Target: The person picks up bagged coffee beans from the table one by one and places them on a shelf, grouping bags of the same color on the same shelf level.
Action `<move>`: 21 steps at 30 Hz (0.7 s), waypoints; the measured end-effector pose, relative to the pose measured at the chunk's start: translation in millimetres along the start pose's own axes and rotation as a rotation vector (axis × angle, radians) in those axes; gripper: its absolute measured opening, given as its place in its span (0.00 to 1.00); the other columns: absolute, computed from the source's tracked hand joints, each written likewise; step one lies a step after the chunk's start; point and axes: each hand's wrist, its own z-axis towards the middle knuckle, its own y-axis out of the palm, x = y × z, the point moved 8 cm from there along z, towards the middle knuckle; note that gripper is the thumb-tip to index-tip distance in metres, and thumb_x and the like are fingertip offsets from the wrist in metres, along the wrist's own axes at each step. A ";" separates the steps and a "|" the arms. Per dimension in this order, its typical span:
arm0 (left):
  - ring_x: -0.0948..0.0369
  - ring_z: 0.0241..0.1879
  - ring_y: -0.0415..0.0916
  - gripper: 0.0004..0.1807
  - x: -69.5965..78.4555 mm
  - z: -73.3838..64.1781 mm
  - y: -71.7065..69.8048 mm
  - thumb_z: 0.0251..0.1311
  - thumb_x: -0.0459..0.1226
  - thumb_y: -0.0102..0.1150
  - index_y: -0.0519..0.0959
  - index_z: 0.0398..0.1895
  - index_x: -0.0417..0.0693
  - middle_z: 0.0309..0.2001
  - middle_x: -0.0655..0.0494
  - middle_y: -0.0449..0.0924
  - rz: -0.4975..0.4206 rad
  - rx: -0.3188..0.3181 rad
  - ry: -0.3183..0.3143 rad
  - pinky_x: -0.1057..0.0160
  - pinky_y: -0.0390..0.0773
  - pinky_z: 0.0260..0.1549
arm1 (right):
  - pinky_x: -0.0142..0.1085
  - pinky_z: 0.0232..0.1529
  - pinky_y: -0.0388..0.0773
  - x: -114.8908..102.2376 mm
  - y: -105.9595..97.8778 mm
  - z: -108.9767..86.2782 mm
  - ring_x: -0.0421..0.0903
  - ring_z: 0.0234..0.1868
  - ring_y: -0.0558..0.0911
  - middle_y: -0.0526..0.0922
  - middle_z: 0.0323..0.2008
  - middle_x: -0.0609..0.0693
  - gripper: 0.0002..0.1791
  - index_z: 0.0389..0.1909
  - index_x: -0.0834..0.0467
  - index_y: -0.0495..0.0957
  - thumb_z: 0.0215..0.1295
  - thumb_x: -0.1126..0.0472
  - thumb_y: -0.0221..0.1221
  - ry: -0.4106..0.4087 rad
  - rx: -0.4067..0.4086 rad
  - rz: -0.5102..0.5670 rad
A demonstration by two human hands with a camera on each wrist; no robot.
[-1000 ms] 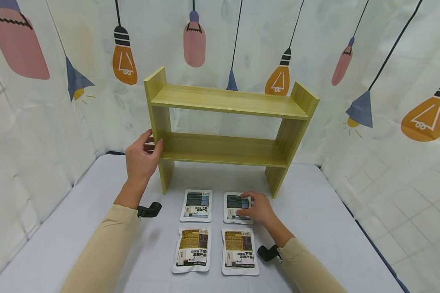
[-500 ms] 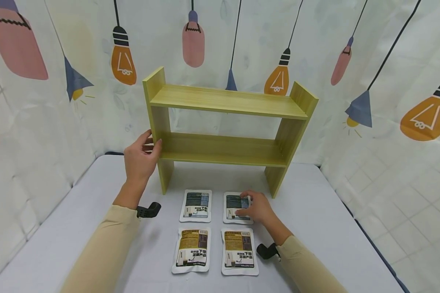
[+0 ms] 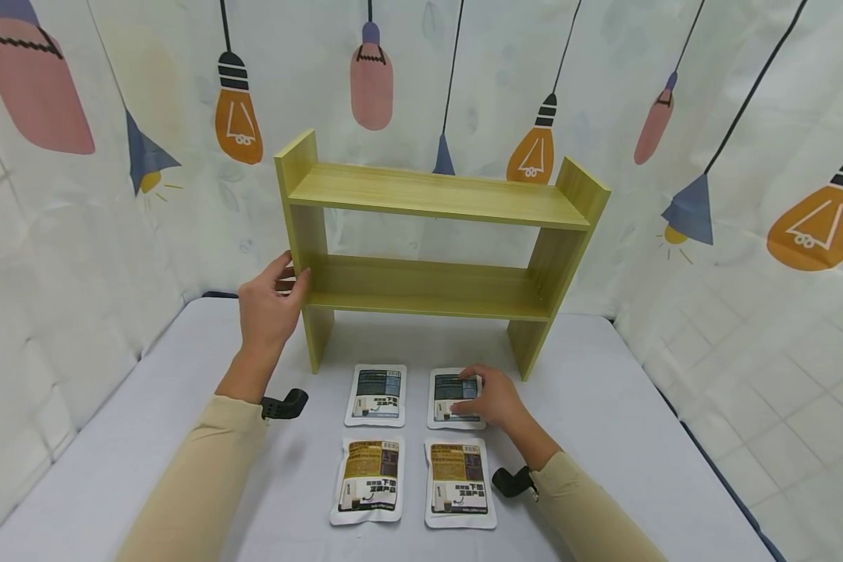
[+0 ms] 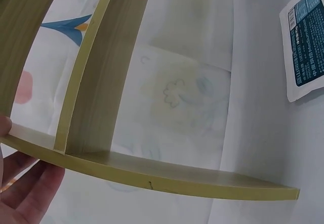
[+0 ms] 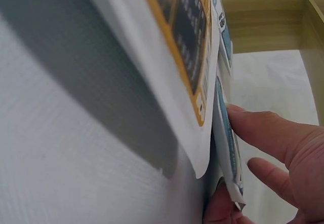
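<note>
A yellow-green wooden shelf (image 3: 428,285) with two boards stands at the back of the table. My left hand (image 3: 270,300) grips its left side panel, thumb on the inner side and fingers outside; the left wrist view shows these fingers (image 4: 38,188) behind the panel edge. My right hand (image 3: 495,398) pinches the right-hand blue-labelled white pouch (image 3: 449,398), its thumb on the face and a fingertip round the edge in the right wrist view. Beside it lies another blue-labelled pouch (image 3: 375,396). Two yellow-brown-labelled pouches, a left one (image 3: 368,480) and a right one (image 3: 460,484), lie nearer me.
A white cloth covers the table (image 3: 576,515). Behind and beside it hang white curtains (image 3: 745,328) printed with lamps and bulbs. Dark wrist cameras sit on both forearms, the right one (image 3: 513,484) close beside the nearer right pouch.
</note>
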 end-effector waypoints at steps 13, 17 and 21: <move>0.43 0.42 0.89 0.23 -1.2 -0.9 -0.7 0.70 0.40 0.62 0.79 0.67 0.48 0.54 0.41 0.86 -0.013 0.000 -0.012 0.43 0.87 0.41 | 0.50 0.51 0.82 10.6 3.2 1.6 0.53 0.52 0.80 0.83 0.57 0.58 0.31 0.54 0.48 0.85 0.45 0.51 0.81 0.034 -0.006 0.118; 0.44 0.41 0.89 0.23 -1.7 -1.3 -0.9 0.69 0.41 0.62 0.79 0.67 0.51 0.53 0.42 0.87 -0.003 -0.007 -0.034 0.51 0.88 0.40 | 0.47 0.49 0.81 13.8 3.6 1.2 0.52 0.51 0.80 0.83 0.57 0.58 0.31 0.54 0.49 0.86 0.45 0.52 0.81 0.042 0.001 0.159; 0.46 0.41 0.89 0.23 -3.2 -0.7 -1.4 0.69 0.42 0.62 0.79 0.67 0.52 0.52 0.43 0.88 -0.001 -0.006 -0.049 0.75 0.83 0.37 | 0.48 0.52 0.80 14.6 2.5 1.3 0.54 0.54 0.80 0.82 0.61 0.58 0.29 0.53 0.51 0.87 0.46 0.54 0.81 0.035 0.012 0.178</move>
